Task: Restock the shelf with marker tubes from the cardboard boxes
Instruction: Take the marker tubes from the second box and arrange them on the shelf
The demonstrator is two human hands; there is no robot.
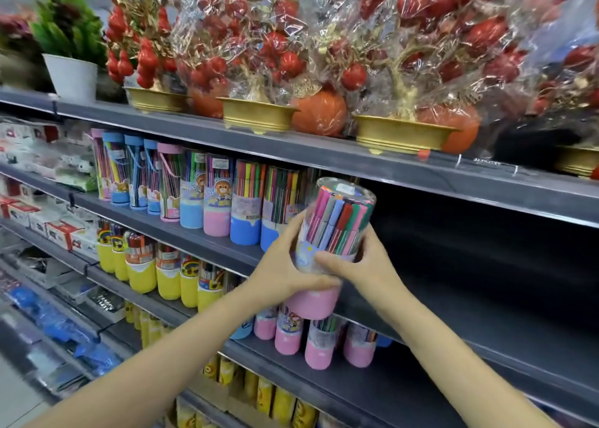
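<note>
We see a clear marker tube [327, 249] with a pink base, a printed blue-and-white band, and pink, red, green and grey pens inside. Shelved tubes [223, 197] show blue or pink bases; one band carries what may be a brown bear. The row below [152, 265] has yellow bases. The dark grey shelf [486, 181] carries gold pots [256, 115] with red fruit.

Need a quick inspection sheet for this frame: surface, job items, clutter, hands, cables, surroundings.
Surface: dark shelf, bare to the right of the tube row.
Job's things: pink-based marker tube held in front of the shelf; shelved tubes in a row at left.
Clutter: nothing seen.
Grippers: left hand and right hand both grip the tube.
Cables: nothing seen.
Surroundings: wrapped red ornament trees above; yellow-based tubes below.
</note>
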